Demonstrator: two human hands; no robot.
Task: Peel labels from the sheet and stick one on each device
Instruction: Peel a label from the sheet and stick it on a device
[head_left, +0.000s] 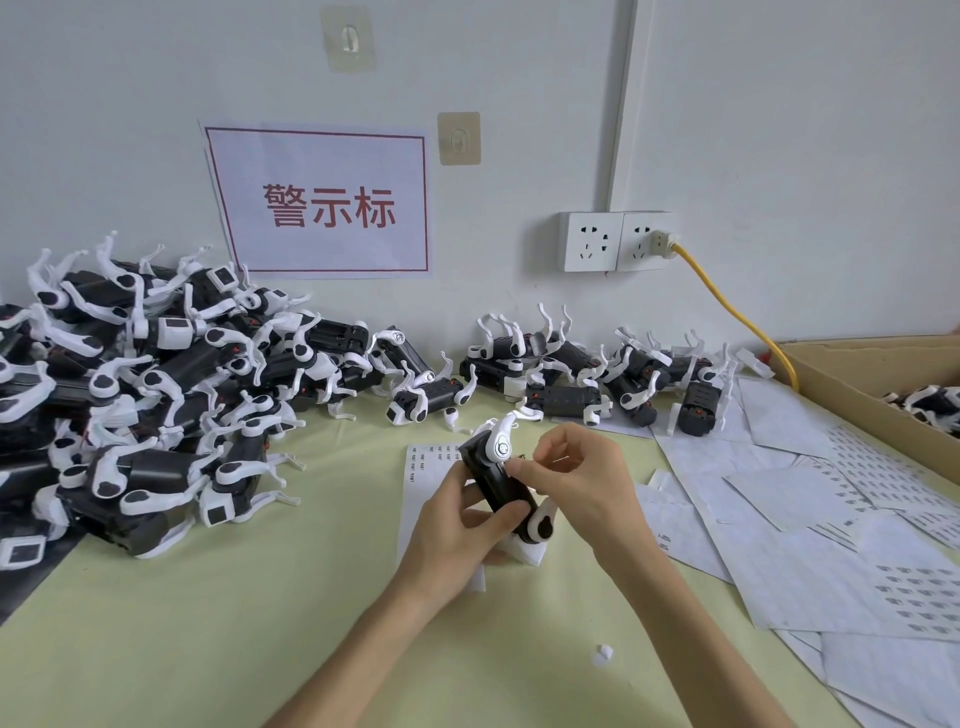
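1. The left hand (457, 525) grips a smooth black plastic dog-shaped device with glossy white curved legs (506, 480), held above the pale green desk (208, 623).
2. The right hand (576, 475) pinches at the device's upper side; any label there is too small to tell.
3. A white paper label sheet (418, 483) lies under the left hand.
4. Heaped matching devices (156, 374) lie left of it, loose white backing sheets (831, 530) right of the right hand.

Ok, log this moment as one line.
left hand: grips device | right hand: fingertips pinched at device top, label too small to confirm | label sheet: under hands
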